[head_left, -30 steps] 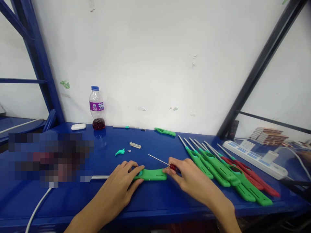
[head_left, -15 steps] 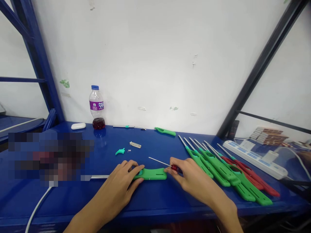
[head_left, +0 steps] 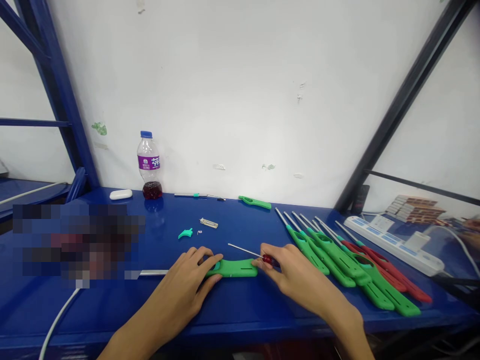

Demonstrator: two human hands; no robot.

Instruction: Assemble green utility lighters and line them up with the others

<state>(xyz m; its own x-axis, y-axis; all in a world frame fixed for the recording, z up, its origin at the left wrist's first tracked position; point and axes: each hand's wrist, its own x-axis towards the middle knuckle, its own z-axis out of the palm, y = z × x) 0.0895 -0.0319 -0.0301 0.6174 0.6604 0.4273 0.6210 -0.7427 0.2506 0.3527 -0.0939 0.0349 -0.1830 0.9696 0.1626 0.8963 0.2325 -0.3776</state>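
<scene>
On the blue table, a green lighter (head_left: 240,268) lies flat, its metal tube pointing left. My left hand (head_left: 193,277) is closed on the lighter's trigger end, thumb and fingers on either side. My right hand (head_left: 287,265) grips the red handle of a screwdriver (head_left: 245,250), whose shaft points left above the lighter; its fingertips are at the lighter's right end. Behind my hands lie a teal trigger piece (head_left: 185,233), a tiny part (head_left: 199,232) and a clear fuel tank (head_left: 209,223).
Several green lighters (head_left: 337,257) and red ones (head_left: 397,272) are piled at right, beside a white power strip (head_left: 393,246). Near the wall are a bottle (head_left: 150,167), a white case (head_left: 120,194), a metal tube (head_left: 191,195) and a green shell (head_left: 255,202).
My right hand and the screwdriver have shifted very slightly left. My left hand and the green lighter have stayed in place.
</scene>
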